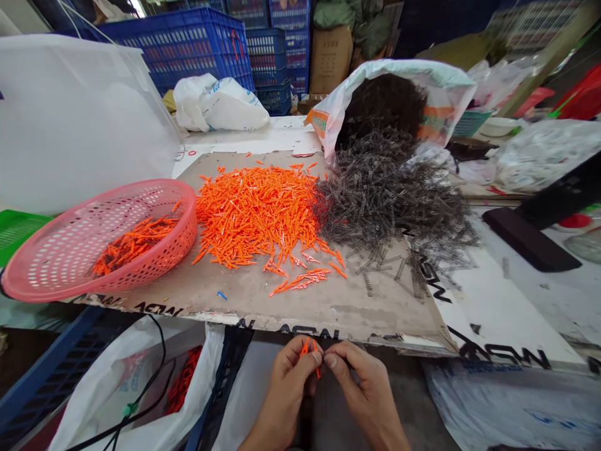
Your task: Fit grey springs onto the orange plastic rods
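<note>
My left hand (287, 385), below the table's front edge, is closed on slim orange plastic pieces (305, 346), whose ends stick out between thumb and fingers. Right beside it, my right hand (364, 383) pinches thumb and forefinger together close to the pieces; whatever lies in that pinch is too small to make out. In front of both hands spreads a pile of similar orange pieces (258, 216), with a few loose ones nearer the edge. Dark coil springs (370, 197) form a tangled heap to the right, spilling from a white sack (448, 84).
On the left, a pink perforated basket (181, 247) holds more orange pieces and overhangs the table edge. Behind it stands a large white bin (79, 119). Below left is an open white bag (206, 369). A black stand (530, 241) sits at the right; blue crates (188, 47) are behind.
</note>
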The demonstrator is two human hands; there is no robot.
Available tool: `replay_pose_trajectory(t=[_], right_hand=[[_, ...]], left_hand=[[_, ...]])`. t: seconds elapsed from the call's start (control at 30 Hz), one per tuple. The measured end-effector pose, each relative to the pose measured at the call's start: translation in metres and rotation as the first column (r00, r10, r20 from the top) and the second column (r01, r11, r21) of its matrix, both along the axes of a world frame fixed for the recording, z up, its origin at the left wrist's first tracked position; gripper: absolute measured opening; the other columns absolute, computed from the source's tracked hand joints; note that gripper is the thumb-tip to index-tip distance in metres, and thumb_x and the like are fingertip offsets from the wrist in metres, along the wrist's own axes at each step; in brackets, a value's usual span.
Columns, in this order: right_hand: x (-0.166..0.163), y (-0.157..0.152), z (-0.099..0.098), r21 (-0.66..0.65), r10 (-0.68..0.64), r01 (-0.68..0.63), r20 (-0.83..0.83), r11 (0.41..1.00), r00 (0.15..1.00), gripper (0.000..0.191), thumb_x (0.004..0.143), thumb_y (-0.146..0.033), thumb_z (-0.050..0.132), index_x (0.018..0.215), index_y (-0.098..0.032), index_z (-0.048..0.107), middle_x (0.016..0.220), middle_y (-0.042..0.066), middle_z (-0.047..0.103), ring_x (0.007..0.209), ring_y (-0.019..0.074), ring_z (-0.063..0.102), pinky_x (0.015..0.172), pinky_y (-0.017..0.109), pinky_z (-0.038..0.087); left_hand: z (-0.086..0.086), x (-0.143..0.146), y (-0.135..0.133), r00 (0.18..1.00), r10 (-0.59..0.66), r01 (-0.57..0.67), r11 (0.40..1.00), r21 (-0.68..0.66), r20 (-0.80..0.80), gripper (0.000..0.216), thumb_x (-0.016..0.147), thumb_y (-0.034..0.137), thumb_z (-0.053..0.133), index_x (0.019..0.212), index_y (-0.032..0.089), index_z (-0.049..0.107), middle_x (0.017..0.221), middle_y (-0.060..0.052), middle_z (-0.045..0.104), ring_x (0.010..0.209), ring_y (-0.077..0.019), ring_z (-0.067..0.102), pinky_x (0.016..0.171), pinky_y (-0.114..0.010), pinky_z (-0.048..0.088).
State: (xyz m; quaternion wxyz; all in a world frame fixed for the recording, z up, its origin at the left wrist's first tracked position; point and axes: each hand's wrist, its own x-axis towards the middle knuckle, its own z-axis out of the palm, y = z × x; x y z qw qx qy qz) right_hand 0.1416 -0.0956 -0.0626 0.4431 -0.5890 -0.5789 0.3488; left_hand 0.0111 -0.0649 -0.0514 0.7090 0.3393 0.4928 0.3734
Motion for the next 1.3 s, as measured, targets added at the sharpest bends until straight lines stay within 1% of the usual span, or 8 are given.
replay_pose_trajectory(t=[0.13,0.33,0.67,0.87,1.0,1.1,1.2,1.3], right_hand=[[0.002,0.003,-0.005,-0.054,-0.02,0.018,-0.026,0.998,0.999,0.032,0.094,-0.037,0.05,0.072,-0.02,0.065,0.065,0.0,0.063,0.059,0.0132,0.055,0.055,0.021,0.039],[0.004,0.008,-0.012,-0.161,-0.063,0.031,-0.196,0.986,0.979,0.035,0.093,-0.043,0.051,0.072,-0.019,0.065,0.059,-0.001,0.059,0.055,0.0121,0.053,0.054,0.021,0.039],[0.005,0.014,-0.008,-0.232,-0.079,-0.008,-0.361,0.973,0.929,0.036,0.09,-0.046,0.056,0.069,-0.017,0.065,0.055,-0.001,0.059,0.053,0.0122,0.053,0.053,0.021,0.041],[0.007,0.011,-0.008,-0.206,-0.078,0.017,-0.294,0.978,0.953,0.036,0.09,-0.045,0.056,0.069,-0.018,0.066,0.056,-0.002,0.059,0.054,0.0124,0.054,0.055,0.021,0.041],[0.006,0.005,-0.006,-0.179,-0.016,-0.036,-0.282,0.983,0.959,0.03,0.088,-0.045,0.058,0.088,-0.018,0.071,0.064,0.0,0.064,0.059,0.014,0.057,0.056,0.021,0.044],[0.0,-0.001,-0.004,-0.173,0.051,-0.105,-0.292,0.979,0.955,0.028,0.084,-0.04,0.064,0.102,-0.019,0.07,0.072,0.001,0.067,0.064,0.0155,0.061,0.059,0.022,0.047],[-0.007,-0.006,-0.003,-0.147,0.057,-0.095,-0.24,0.985,0.969,0.026,0.088,-0.035,0.059,0.108,-0.02,0.068,0.077,0.002,0.07,0.069,0.0169,0.065,0.062,0.022,0.05],[-0.01,-0.009,-0.005,-0.127,0.026,-0.047,-0.16,0.991,0.987,0.027,0.092,-0.036,0.053,0.105,-0.019,0.069,0.076,0.003,0.07,0.068,0.0173,0.066,0.062,0.022,0.051]], left_hand=[[0.001,0.0,0.001,1.0,-0.003,0.002,1.0,-0.017,-0.031,0.02,0.072,0.033,0.067,0.065,0.017,0.059,0.054,0.006,0.048,0.048,-0.0083,0.034,0.047,-0.021,0.026],[0.002,0.002,0.006,0.999,0.013,-0.014,0.999,-0.032,-0.045,0.019,0.068,0.032,0.07,0.061,0.016,0.062,0.052,0.004,0.048,0.048,-0.0085,0.034,0.046,-0.021,0.025],[0.0,0.004,0.01,0.998,-0.01,0.006,0.998,-0.065,-0.065,0.017,0.065,0.029,0.068,0.058,0.015,0.062,0.051,0.003,0.048,0.047,-0.0083,0.033,0.046,-0.022,0.025],[0.006,0.003,0.005,1.0,-0.014,0.014,0.999,-0.042,0.001,0.026,0.069,0.037,0.072,0.06,0.016,0.059,0.052,0.004,0.048,0.046,-0.0077,0.032,0.044,-0.021,0.023],[0.007,-0.002,0.001,0.999,0.022,-0.022,1.0,0.002,0.024,0.027,0.071,0.04,0.074,0.069,0.016,0.064,0.055,0.005,0.049,0.046,-0.0066,0.031,0.045,-0.02,0.022],[0.004,-0.005,0.0,0.995,0.068,-0.068,0.998,-0.01,0.072,0.029,0.07,0.041,0.077,0.076,0.016,0.066,0.057,0.006,0.049,0.047,-0.0062,0.031,0.047,-0.02,0.023],[0.001,-0.007,-0.001,0.992,0.081,-0.08,0.997,-0.016,0.099,0.03,0.069,0.041,0.079,0.078,0.015,0.068,0.058,0.005,0.049,0.049,-0.0063,0.031,0.048,-0.02,0.023],[0.0,-0.009,-0.003,0.994,0.059,-0.058,0.998,-0.017,0.096,0.03,0.07,0.041,0.078,0.077,0.015,0.067,0.056,0.005,0.047,0.049,-0.0062,0.031,0.048,-0.02,0.021]])
